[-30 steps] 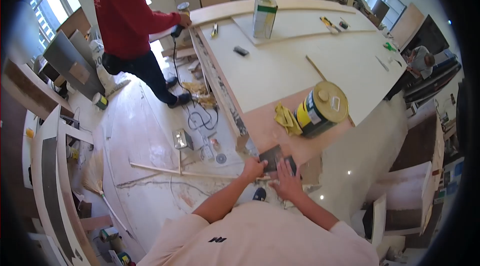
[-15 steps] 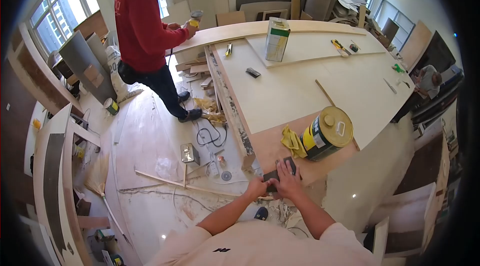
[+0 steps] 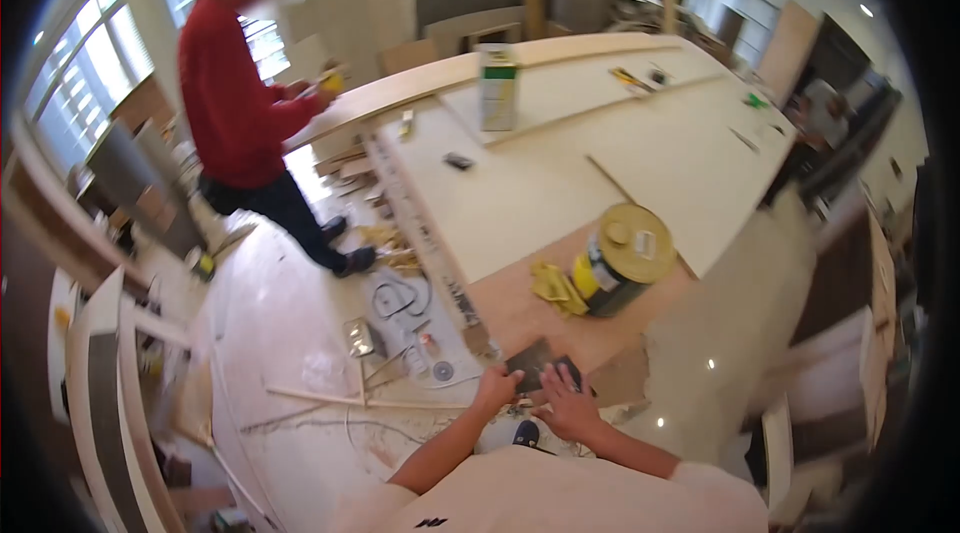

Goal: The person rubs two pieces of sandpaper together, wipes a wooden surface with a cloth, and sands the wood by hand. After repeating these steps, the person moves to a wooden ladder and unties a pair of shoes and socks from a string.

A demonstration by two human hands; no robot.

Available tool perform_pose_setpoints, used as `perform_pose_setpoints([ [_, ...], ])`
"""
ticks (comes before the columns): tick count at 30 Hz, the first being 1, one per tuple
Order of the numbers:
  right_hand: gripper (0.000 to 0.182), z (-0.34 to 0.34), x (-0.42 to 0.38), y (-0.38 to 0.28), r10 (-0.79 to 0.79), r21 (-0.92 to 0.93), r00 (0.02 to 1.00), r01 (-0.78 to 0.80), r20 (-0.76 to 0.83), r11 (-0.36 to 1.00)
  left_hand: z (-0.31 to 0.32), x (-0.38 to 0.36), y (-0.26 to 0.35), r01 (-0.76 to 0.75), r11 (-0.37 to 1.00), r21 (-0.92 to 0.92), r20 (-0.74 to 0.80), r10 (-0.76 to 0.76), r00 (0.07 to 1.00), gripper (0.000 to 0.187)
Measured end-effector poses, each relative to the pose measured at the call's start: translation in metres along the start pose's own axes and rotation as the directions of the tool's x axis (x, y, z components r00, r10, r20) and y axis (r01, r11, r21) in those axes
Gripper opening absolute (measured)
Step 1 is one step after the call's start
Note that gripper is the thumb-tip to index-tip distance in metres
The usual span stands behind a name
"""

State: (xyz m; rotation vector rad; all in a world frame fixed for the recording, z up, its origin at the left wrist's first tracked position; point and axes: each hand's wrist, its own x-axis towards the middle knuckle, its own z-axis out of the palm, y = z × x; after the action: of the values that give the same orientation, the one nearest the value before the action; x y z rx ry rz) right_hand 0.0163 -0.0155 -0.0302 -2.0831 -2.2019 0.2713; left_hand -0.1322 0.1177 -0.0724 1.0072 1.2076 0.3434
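Note:
At the table's near corner my left hand [image 3: 494, 390] is closed on the left edge of a dark grey flat piece [image 3: 531, 361], thumb toward its near side. My right hand [image 3: 569, 407] lies over a small black block [image 3: 571, 371] at the right end of that piece, fingers bent onto it. Both hands are close together, low over the wooden strip [image 3: 510, 318] of the worktable. Beyond them stands a large yellow-lidded can [image 3: 636, 251], with a crumpled yellow cloth [image 3: 556, 290] against its left side.
A tall rectangular tin [image 3: 497, 98] stands farther back on the white tabletop [image 3: 560, 183], near a thin wooden stick [image 3: 610, 178]. A person in red [image 3: 240, 98] works at the left edge, holding a yellow tool. Cables, wood strips and a metal tin [image 3: 363, 338] litter the floor.
The view has shifted, so the table sits farther left and lower. My left hand has moved apart from my right, and more of the dark flat piece shows between them.

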Motion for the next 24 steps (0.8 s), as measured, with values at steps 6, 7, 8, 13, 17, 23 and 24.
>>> perform_pose_setpoints([
  [6, 0.074, -0.003, 0.033, 0.006, 0.034, -0.003, 0.99, -0.035, -0.136, 0.999, 0.001, -0.007, -0.003, 0.032, 0.997, -0.069, 0.04, -0.029, 0.999, 0.021],
  [7, 0.074, -0.002, 0.02, 0.001, 0.041, 0.005, 0.991, -0.041, -0.13, 0.999, -0.001, -0.007, 0.0, 0.038, 0.996, -0.082, 0.04, -0.035, 0.999, 0.021],
  [8, 0.074, 0.0, 0.019, 0.003, 0.024, -0.026, 0.992, -0.027, -0.124, 0.999, 0.001, -0.003, 0.005, 0.03, 0.997, -0.078, 0.038, -0.027, 0.999, 0.021],
  [13, 0.075, -0.01, 0.066, 0.007, 0.055, -0.008, 0.989, -0.056, -0.135, 0.998, -0.002, -0.006, -0.003, 0.045, 0.997, -0.067, 0.069, -0.04, 0.997, 0.019],
  [17, 0.072, 0.004, 0.001, -0.005, 0.065, -0.021, 0.994, -0.067, -0.083, 0.998, -0.002, -0.013, 0.008, 0.054, 0.995, -0.079, 0.059, -0.049, 0.997, 0.018],
  [23, 0.072, 0.0, 0.045, -0.004, 0.114, 0.035, 0.967, -0.109, -0.227, 0.993, -0.002, -0.003, -0.011, 0.048, 0.993, -0.105, 0.1, -0.038, 0.994, 0.019],
  [24, 0.072, 0.003, 0.05, -0.002, 0.124, 0.033, 0.961, -0.119, -0.249, 0.992, -0.004, -0.002, -0.005, 0.049, 0.989, -0.138, 0.104, -0.035, 0.994, 0.019],
])
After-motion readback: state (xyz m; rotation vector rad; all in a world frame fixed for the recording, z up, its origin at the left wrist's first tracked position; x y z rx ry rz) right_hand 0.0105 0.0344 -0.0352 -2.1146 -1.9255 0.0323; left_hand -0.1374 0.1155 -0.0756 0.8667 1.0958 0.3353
